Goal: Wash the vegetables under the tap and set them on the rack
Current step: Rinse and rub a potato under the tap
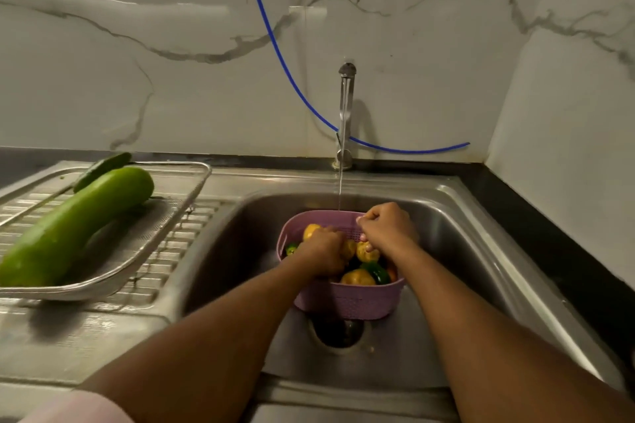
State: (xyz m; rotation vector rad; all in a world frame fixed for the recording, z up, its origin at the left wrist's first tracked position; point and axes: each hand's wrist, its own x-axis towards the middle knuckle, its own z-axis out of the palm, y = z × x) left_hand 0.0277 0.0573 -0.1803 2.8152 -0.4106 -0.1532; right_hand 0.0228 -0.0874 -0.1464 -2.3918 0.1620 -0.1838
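Observation:
A purple perforated basket [347,302] stands in the steel sink [481,271], filled with several yellow-orange and green vegetables [357,277]. My left hand [324,252] reaches into the basket with its fingers curled round a yellow vegetable. My right hand [386,228] has curled fingers at the basket's far rim, and what it grips is hidden. Water runs from the tap [346,113] in a thin stream just behind the basket. On the left, the metal rack [171,216] holds a big light-green gourd [74,227] and a dark green cucumber [101,168].
A blue hose [275,41] hangs down the marble wall behind the tap. The sink drain [338,333] lies just in front of the basket. A ribbed draining board [103,326] lies under the rack, and a black counter edge [549,237] runs along the right.

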